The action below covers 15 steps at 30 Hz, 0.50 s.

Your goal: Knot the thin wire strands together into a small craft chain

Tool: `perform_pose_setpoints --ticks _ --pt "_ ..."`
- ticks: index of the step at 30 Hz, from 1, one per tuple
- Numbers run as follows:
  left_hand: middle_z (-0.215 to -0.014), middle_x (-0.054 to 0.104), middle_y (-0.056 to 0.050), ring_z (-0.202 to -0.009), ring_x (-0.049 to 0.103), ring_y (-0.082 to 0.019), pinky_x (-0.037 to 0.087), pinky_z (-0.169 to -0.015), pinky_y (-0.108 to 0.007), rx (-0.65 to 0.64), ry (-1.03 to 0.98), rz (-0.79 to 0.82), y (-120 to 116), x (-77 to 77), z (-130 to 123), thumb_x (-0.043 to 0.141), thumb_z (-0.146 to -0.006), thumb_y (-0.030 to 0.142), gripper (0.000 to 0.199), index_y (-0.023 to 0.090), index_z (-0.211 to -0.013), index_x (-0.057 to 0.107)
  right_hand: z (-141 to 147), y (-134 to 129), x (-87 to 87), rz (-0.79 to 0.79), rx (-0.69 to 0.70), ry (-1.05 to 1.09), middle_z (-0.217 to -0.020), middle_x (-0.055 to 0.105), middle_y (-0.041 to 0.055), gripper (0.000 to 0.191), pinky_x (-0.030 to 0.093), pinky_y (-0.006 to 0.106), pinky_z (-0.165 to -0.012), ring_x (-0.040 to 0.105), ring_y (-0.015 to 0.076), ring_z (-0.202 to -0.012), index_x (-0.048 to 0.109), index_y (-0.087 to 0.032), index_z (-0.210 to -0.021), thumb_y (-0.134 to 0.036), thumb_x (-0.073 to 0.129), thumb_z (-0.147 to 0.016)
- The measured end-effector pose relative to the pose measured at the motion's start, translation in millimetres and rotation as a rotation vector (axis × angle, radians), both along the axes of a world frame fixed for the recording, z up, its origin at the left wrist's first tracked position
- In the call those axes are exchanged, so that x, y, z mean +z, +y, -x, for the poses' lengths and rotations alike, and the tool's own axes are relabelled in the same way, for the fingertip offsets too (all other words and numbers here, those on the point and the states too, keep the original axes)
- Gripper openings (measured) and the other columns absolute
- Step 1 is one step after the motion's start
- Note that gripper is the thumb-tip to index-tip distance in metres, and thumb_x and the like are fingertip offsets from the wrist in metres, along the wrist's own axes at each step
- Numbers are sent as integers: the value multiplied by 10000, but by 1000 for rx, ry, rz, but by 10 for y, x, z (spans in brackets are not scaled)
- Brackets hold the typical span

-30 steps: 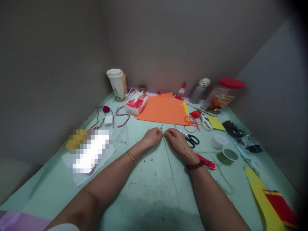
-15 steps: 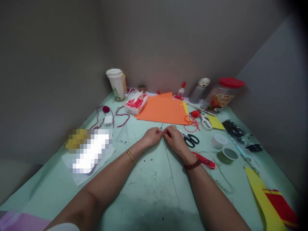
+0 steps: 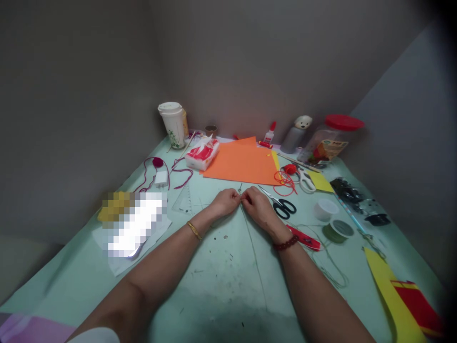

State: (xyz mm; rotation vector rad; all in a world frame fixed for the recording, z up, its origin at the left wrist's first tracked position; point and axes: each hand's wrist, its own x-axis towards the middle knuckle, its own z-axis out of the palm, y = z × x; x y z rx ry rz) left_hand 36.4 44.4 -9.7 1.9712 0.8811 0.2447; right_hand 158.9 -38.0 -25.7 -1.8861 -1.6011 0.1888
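My left hand [image 3: 227, 202] and my right hand [image 3: 257, 206] meet fingertip to fingertip over the middle of the table. Both are closed in a pinch on a thin green cord [image 3: 254, 252], whose loose end trails down toward me between my forearms. A small dark piece shows just beyond the fingertips, too tiny to name. Black-handled scissors [image 3: 283, 208] lie right beside my right hand, blades toward it. A clear set square [image 3: 183, 201] is on the table to the left of my left hand.
Behind my hands lie orange sheets [image 3: 243, 164] and a tissue pack [image 3: 203, 155]. To the right are a red cutter [image 3: 304, 238], a spool of green cord [image 3: 337, 230], a white round tub [image 3: 325, 209] and red string [image 3: 284, 183]. A lidded cup [image 3: 172, 125] stands back left.
Almost nothing differs. Both hands keep their pinch at the same spot, and the cord and the things around them stay put.
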Motion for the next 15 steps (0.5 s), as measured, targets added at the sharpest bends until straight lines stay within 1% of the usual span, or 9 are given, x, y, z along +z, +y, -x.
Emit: perform_pose_setpoints --ticks 4,8,11,15 --pt "-449 481 22 -480 432 -114 283 -490 -215 2 30 -15 1 6 -10 451 -791 311 197 154 -724 550 -12 -15 8 -2 1 61 -765 514 19 79 358 270 -650 476 153 -703 480 -194 -726 -119 459 -735" --pt "-437 480 21 -459 442 -113 283 -482 -215 -13 54 -33 10 -1 -20 427 -769 260 161 162 -705 538 -35 -43 33 6 3 191 -743 516 8 62 364 266 -635 471 146 -682 500 -194 -730 -144 463 -734" --pt "-426 467 27 -440 436 -111 288 -469 -214 -19 43 -7 22 -26 -21 428 -762 269 165 161 -715 544 -49 -53 52 12 -19 245 -733 511 3 54 360 268 -627 465 146 -676 506 -194 -726 -159 466 -730" --pt "-431 442 42 -425 412 -102 290 -448 -211 -10 3 39 39 -61 -24 463 -747 303 173 159 -734 558 -51 -52 78 27 -49 251 -731 516 7 57 357 275 -635 466 151 -686 517 -191 -722 -162 468 -720"
